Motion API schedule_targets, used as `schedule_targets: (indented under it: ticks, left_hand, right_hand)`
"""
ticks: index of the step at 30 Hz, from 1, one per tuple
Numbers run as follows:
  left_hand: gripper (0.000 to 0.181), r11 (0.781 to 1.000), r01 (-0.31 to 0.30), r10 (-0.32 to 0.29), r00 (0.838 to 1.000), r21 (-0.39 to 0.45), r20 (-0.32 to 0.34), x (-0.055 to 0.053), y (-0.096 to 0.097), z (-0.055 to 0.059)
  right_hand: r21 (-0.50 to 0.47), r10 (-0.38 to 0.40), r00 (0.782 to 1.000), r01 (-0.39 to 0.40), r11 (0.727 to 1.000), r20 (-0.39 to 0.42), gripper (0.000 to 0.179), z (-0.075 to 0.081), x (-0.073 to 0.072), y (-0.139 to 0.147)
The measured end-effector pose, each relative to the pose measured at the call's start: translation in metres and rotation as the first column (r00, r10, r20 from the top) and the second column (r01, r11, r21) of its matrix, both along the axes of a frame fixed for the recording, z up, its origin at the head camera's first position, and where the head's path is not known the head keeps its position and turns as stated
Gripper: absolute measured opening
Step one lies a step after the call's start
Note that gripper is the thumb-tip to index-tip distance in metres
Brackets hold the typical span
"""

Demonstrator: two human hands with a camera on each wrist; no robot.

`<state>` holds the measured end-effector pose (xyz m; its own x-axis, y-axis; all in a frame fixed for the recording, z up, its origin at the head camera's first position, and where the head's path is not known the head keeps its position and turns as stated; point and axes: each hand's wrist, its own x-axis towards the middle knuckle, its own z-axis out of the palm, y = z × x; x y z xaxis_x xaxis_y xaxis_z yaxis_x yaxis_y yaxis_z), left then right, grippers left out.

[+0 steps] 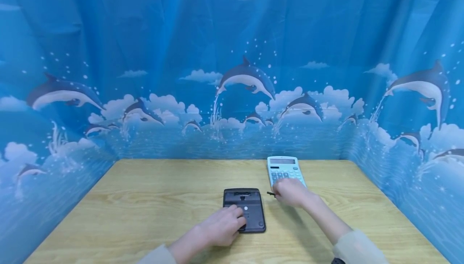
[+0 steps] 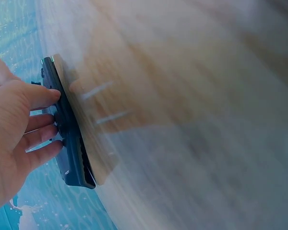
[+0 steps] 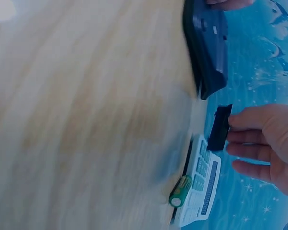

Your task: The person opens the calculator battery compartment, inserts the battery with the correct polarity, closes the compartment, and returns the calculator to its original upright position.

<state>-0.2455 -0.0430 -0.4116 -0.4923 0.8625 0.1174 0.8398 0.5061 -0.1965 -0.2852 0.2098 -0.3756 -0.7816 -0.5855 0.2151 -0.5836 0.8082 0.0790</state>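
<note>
A black calculator [image 1: 255, 215] lies on the table with its back side up. My left hand [image 1: 222, 223] rests on its near left part; in the left wrist view the fingers and thumb touch the dark casing [image 2: 74, 160]. With thumb and fingertips my right hand [image 3: 264, 143] pinches a small flat black cover [image 3: 220, 127]. It is held above the keys of a pale blue calculator [image 1: 282, 165], whose lower part the hand hides in the head view. A green battery [image 3: 181, 191] shows at that calculator's edge in the right wrist view.
The wooden table [image 1: 163, 191] is bordered at the back and both sides by a blue curtain [image 1: 181, 75] printed with dolphins. The pale blue calculator lies near the table's back edge, beyond and to the right of the black one.
</note>
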Motion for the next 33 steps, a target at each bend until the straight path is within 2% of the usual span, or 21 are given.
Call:
schedule_targets:
  ticks: [4, 9, 18, 27, 33]
  left_hand:
    - [0.028, 1.0, -0.008, 0.008, 1.0, -0.001, 0.015, 0.0, 0.001, 0.001]
    - [0.028, 1.0, -0.008, 0.008, 1.0, 0.001, -0.009, -0.001, 0.002, 0.002]
    - [0.029, 1.0, -0.001, 0.001, 1.0, -0.012, -0.004, -0.001, 0.002, 0.001]
    - [0.029, 1.0, -0.022, 0.022, 1.0, -0.004, 0.003, 0.0, 0.0, 0.003]
    - [0.027, 1.0, -0.013, 0.013, 1.0, -0.008, 0.006, 0.001, 0.0, 0.001]
  right_hand:
    - [0.082, 0.012, 0.996, -0.005, 0.997, -0.085, 0.019, -0.007, 0.006, 0.004]
    - [0.17, -0.017, 0.989, 0.041, 0.985, -0.144, 0.009, -0.015, 0.01, 0.006]
    - [0.22, -0.012, 0.99, 0.043, 0.975, -0.142, 0.014, -0.025, 0.019, 0.004]
    - [0.212, 0.023, 0.988, 0.01, 0.977, -0.153, 0.014, -0.03, 0.022, 0.0]
    - [0.159, 0.015, 0.996, -0.002, 0.987, -0.086, 0.02, -0.03, 0.023, 0.002]
